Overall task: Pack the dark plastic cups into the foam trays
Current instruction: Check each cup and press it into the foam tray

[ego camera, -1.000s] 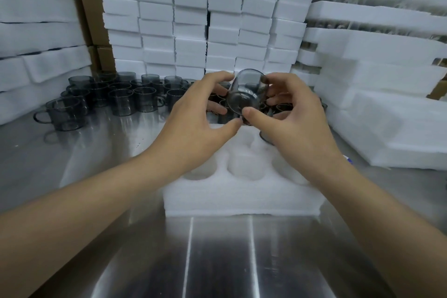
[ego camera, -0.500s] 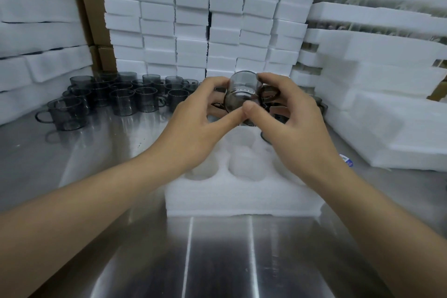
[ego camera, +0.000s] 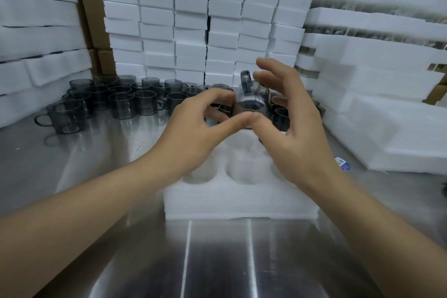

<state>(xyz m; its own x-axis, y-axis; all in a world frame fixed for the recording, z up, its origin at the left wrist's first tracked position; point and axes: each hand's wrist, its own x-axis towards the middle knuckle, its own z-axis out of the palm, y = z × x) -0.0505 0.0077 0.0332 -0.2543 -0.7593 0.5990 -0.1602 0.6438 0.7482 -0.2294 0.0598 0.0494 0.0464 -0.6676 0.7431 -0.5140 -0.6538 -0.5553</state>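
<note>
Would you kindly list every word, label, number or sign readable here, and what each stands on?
Small blue-and-red sticker on the steel table: print too blurred to read.
Held dark cup, foam tray, cardboard: no lettering visible.

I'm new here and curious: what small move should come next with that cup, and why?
Probably lower the cup into an empty pocket: the left hand and right hand hold it above the foam tray.
</note>
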